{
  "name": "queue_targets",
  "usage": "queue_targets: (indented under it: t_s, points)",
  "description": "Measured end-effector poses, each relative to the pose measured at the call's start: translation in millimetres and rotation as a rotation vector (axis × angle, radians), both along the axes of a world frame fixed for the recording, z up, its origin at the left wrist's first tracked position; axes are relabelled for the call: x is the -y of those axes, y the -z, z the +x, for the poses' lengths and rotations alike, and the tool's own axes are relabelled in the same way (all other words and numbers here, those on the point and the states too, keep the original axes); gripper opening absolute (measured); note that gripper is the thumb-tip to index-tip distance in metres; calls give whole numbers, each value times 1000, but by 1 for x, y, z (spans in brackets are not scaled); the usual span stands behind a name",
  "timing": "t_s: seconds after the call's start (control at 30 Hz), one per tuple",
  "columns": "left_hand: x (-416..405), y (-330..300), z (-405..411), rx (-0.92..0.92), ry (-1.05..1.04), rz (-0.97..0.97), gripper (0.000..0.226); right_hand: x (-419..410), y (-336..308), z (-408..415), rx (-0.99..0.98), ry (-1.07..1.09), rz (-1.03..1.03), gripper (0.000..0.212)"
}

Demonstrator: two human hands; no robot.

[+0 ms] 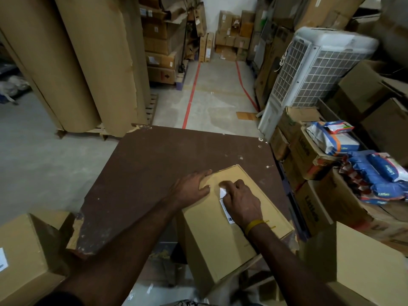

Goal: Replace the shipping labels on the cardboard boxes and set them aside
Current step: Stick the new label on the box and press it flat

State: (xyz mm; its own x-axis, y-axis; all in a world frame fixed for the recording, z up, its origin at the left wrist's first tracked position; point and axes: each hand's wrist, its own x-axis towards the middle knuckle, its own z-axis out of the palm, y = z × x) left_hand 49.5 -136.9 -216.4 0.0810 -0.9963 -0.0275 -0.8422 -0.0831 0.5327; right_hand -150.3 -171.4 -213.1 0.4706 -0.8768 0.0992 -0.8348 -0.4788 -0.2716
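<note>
Label lifting off the box on my table.

I see the flat tan cardboard box (231, 217) lying on the near right of the scuffed brown table (154, 164), overhanging its near edge. On the box's smooth top, my right hand (240, 202) has its fingers curled, pinching the white paper label (225, 203), whose far corner stands peeled up. My left hand (192, 187) presses flat, fingers straight, on the box's left edge. Right of the box, glossy blue packs (379, 173) top worn cartons.

The box (223, 219) is tan, its label (225, 206) white with black lines, the table (154, 164) dark brown, the wristband (254, 225) yellow (bags (379, 173) are blue and white).
</note>
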Motion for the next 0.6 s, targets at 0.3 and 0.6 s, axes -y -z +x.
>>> queue_targets:
  t_s: [0.3, 0.6]
  points:
    - [1, 1, 0, -10, -7, 8, 61, 0, 0, 1, -7, 16, -7, 26]
    - [0, 0, -1, 3, -12, 4, 61, -1, -1, -1, -17, 4, -1, 24]
